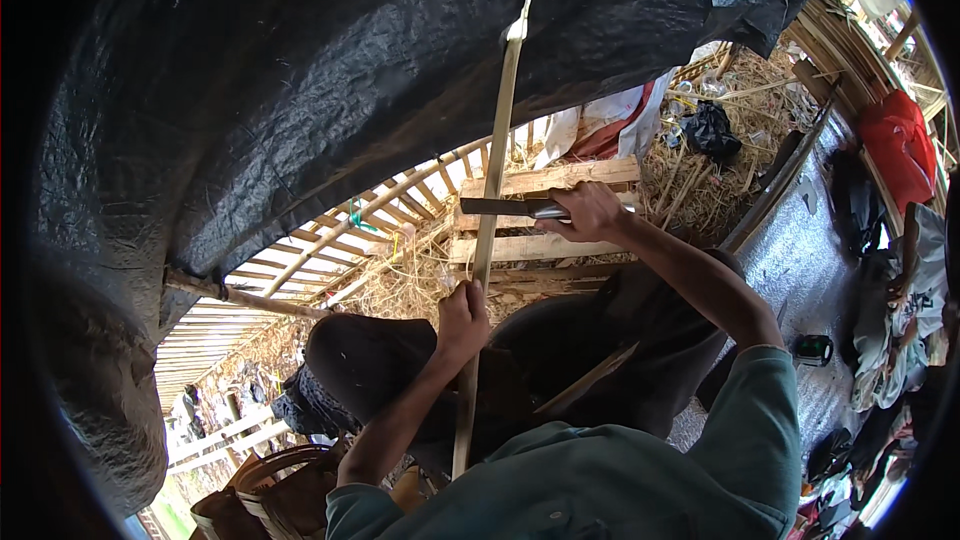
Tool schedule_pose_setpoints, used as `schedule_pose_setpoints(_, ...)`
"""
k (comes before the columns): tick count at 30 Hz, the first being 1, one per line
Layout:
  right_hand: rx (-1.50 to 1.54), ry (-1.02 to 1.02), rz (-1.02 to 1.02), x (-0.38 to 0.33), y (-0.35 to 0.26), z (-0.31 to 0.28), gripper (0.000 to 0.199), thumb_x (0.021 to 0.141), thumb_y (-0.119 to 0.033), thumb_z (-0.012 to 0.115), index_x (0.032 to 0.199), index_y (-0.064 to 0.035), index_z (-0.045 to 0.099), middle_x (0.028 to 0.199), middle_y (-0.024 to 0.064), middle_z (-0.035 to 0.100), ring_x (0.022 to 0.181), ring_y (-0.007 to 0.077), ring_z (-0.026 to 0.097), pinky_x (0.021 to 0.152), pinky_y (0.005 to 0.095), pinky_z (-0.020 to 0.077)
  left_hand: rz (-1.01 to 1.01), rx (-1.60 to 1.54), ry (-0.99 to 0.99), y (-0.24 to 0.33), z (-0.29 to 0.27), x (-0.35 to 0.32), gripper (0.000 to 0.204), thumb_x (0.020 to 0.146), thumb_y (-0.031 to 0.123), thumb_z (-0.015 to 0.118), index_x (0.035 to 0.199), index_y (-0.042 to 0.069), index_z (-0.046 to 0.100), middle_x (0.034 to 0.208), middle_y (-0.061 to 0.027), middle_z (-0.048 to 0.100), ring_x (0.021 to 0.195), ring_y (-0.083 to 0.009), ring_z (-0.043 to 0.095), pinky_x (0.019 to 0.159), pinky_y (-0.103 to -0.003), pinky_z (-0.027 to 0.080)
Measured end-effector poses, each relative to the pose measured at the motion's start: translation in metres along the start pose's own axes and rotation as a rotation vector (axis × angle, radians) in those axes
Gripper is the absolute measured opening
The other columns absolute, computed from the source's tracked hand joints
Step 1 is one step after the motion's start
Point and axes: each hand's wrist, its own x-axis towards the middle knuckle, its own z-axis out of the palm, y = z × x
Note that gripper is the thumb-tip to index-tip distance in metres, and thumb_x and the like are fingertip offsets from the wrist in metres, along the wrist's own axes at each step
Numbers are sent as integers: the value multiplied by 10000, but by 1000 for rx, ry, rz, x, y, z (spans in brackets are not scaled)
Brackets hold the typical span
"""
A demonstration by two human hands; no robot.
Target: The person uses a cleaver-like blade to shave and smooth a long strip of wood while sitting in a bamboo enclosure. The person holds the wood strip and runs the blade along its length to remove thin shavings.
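A long, pale bamboo strip (503, 105) runs from my lap up toward the black sheet overhead. My left hand (463, 320) is closed around its lower part, above my knees. In my right hand (588, 212) is a knife (497, 206) with a dark, broad, straight blade and a shiny handle. The blade lies across the strip, higher up than my left fist, and points to the left. Whether its edge bites into the bamboo cannot be made out. Another thin strip (590, 377) rests slanting over my dark trousers.
A black plastic sheet (330, 90) hangs across the upper left. Wooden slats (545, 248) lie ahead, with straw (760, 90) beyond. Slatted bamboo (330, 240) stands at left, woven baskets (285, 490) at lower left. At right are a silvery sheet (790, 270) and a red bag (897, 150).
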Motion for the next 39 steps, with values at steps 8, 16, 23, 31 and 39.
schedule_pose_setpoints(8, 11, -222, 239, 8, 5, -9, 455, 797, -522, 551, 756, -69, 575, 554, 126, 587, 523, 310, 609, 493, 420, 494, -2, -51, -33, 16, -3, 6, 252, 911, 159, 416, 727, -2, 473, 519, -177, 480, 470, -364, 505, 444, -413, 364)
schedule_pose_setpoints(16, 195, -202, 482, 14, 12, 1, 444, 829, -472, 533, 809, -33, 592, 573, 156, 590, 532, 347, 603, 506, 419, 496, 70, -63, -30, 18, 11, -8, 260, 910, 156, 415, 718, -10, 473, 521, -176, 481, 468, -346, 507, 448, -410, 365)
schedule_pose_setpoints(23, 46, -356, -276, 14, -13, -9, 486, 765, -580, 558, 827, -98, 571, 570, 88, 567, 471, 248, 575, 432, 364, 449, -13, -124, -60, 7, 6, -4, 296, 930, 186, 388, 725, -19, 447, 533, -110, 429, 453, -191, 431, 450, -339, 336)
schedule_pose_setpoints(31, 171, -252, 588, 25, 45, 21, 544, 811, -569, 500, 792, -33, 590, 529, 132, 566, 506, 294, 602, 480, 417, 484, 47, -72, -94, 11, 2, -9, 308, 950, 196, 344, 740, -7, 438, 524, -65, 415, 450, -167, 469, 434, -314, 372)
schedule_pose_setpoints(39, 178, -304, -235, 11, -13, -6, 448, 809, -491, 566, 830, -44, 589, 562, 115, 575, 490, 287, 579, 456, 405, 443, -34, -253, -84, -3, 8, -11, 264, 913, 166, 409, 732, -15, 476, 565, -153, 499, 503, -293, 519, 480, -390, 375)
